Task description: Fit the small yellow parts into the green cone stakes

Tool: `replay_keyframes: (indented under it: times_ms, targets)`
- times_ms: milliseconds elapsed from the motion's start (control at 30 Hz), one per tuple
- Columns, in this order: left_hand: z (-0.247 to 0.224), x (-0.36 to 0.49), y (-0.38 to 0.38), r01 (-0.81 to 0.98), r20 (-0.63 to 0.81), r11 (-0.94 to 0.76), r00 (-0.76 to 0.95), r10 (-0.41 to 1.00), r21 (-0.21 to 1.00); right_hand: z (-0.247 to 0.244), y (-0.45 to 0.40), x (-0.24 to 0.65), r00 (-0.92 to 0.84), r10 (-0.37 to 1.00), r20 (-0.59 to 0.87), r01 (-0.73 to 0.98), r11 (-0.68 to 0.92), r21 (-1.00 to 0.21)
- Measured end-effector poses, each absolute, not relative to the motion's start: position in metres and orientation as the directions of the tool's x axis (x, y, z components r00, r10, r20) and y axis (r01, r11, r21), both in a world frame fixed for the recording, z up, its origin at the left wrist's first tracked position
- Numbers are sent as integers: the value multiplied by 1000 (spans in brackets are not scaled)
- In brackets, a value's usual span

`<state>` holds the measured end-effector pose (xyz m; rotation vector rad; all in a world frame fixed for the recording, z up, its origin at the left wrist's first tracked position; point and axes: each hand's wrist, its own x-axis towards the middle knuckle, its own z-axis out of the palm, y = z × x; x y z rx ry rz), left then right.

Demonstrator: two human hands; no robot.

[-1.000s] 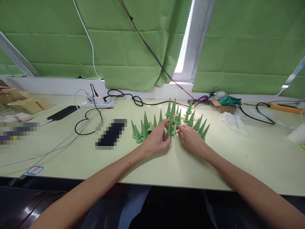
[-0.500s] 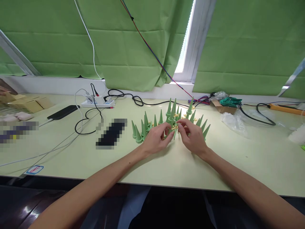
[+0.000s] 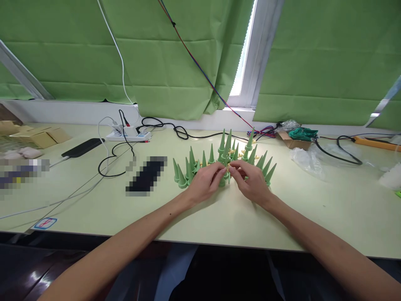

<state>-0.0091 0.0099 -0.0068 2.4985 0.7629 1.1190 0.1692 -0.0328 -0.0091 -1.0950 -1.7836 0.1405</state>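
green curtains (image 3: 175,62) hang behind the desk (image 3: 200,221), which bears a white power strip (image 3: 142,137), cardboard boxes (image 3: 34,137) and clear plastic (image 3: 308,163).

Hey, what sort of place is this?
Probably a small workshop or assembly room: a long table holds green cones, a power strip and a cardboard box.

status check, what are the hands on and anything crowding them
Left hand and right hand close together, fingertips pinching small yellow piece. Piece partly hidden by fingers. Green cones crowding close around both hands.
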Motion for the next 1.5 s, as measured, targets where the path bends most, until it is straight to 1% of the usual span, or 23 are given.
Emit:
replay_keyframes:
  times_ms: [133,267,400,533,633,800,867,967,1133,1300,1400,1500]
  targets:
    - [-7,-9,10,354,591,-807,552,588,472,-9,-32,169,-107,740,664,614,575,-541]
    - [-8,-9,11,363,606,-783,497,621,505,-9,-32,169,-102,721,685,627,581,-519]
    - [-9,-8,10,342,585,-739,456,670,580,-8,-32,168,-22,709,704,631,556,-540]
    - [-10,-7,9,373,531,-711,481,698,597,-6,-32,169,63,681,730,629,541,-558]
    - [-9,-8,10,440,478,-691,505,719,574,-6,-32,168,84,680,729,628,532,-568]
    - [-12,-8,15,542,397,-700,578,712,465,-7,-33,168,80,675,733,641,529,-557]
    - [-13,-8,17,555,384,-703,592,709,444,-7,-33,168,77,669,739,645,532,-548]
    - [-15,-8,18,543,375,-709,606,701,449,-7,-32,169,72,671,738,643,534,-549]
    - [-12,-6,16,479,412,-707,585,699,520,-8,-31,169,67,687,723,628,534,-566]
    - [-9,-4,14,374,482,-667,478,734,645,-7,-31,169,46,693,720,635,536,-556]
    - [-9,-4,13,321,475,-609,408,780,725,-7,-32,169,21,704,710,635,539,-553]
    - [-10,-5,15,286,451,-560,367,814,778,-7,-32,168,8,707,707,636,542,-549]
